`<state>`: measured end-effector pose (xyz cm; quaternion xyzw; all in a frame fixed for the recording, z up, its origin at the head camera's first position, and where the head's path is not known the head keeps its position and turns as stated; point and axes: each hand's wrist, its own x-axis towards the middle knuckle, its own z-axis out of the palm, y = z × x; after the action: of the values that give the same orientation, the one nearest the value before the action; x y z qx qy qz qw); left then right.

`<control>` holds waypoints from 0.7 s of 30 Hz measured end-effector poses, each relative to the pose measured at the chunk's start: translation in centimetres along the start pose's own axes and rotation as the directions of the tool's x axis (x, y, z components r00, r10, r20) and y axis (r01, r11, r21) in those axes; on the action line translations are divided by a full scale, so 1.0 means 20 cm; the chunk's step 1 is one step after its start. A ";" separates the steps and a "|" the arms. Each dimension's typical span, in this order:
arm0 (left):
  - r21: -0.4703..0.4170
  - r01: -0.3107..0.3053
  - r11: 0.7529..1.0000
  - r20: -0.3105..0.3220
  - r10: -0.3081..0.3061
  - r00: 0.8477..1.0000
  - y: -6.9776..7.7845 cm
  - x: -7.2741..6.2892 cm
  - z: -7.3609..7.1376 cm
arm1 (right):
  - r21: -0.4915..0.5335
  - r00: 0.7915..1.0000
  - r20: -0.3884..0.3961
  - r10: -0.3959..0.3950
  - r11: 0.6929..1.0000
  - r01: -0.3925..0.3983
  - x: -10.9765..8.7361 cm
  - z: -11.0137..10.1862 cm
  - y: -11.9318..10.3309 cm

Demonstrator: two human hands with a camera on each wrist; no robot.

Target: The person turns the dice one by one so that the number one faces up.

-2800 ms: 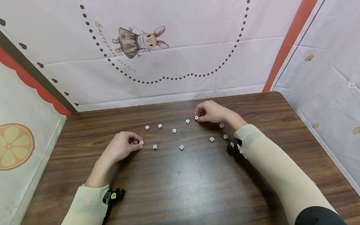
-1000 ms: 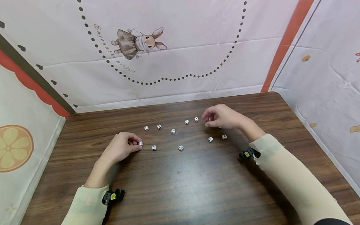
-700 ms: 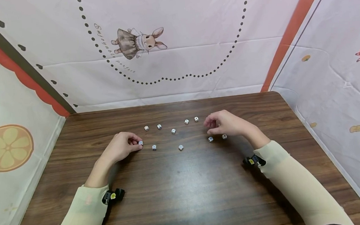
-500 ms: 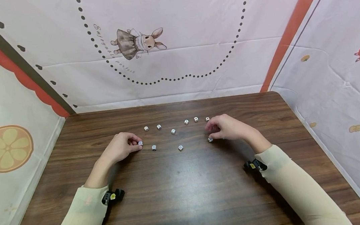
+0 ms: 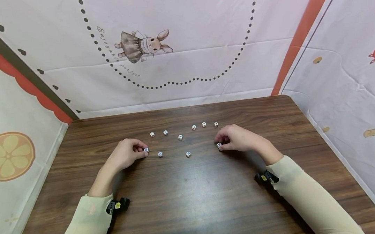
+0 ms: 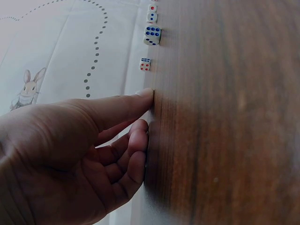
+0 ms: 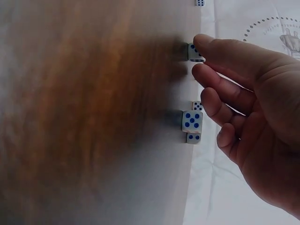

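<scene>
Near the left of the table, my left hand [image 5: 128, 153] pinches a small white die [image 5: 146, 150] with dark dots between thumb and fingers. In the left wrist view the thumb [image 6: 133, 105] and curled fingers hide that die. My right hand [image 5: 235, 138] pinches another white die [image 5: 219, 146] between thumb and forefinger, its dotted top showing. The right wrist view has this die [image 7: 194, 52] right at the thumb tip, the other fingers curled loosely. Beside my left hand lies a die [image 5: 160, 154] on the table.
A back row of several dice includes one die [image 5: 152, 134] at its left end and one die [image 5: 216, 124] at its right. Nearer the middle lies a die [image 5: 188, 154]. The brown wooden table [image 5: 191, 200] meets a printed cloth wall [image 5: 204, 60] behind.
My right hand set a die at the right end of the back row, then came back toward me to the die it pinches. My left hand has kept its place.
</scene>
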<state>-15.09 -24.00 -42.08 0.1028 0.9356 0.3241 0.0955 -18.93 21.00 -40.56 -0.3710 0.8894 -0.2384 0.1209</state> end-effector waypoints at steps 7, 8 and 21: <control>0.004 -0.004 1.000 -0.001 0.004 1.000 0.00 0.00 0.00 | -0.027 1.000 -0.010 0.016 1.000 -0.017 0.01 0.01 -0.02; 0.005 -0.003 1.000 -0.002 0.003 1.000 0.00 0.00 0.00 | -0.036 1.000 -0.012 0.017 0.999 -0.018 0.01 0.01 -0.02; 0.000 -0.003 1.000 -0.001 0.003 1.000 0.00 0.00 0.00 | -0.139 1.000 0.005 -0.020 0.990 0.020 0.03 0.01 -0.04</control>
<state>-15.03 -23.96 -42.05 0.1039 0.9355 0.3243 0.0946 -18.74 19.93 -40.33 -0.3879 0.8998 -0.1761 0.0940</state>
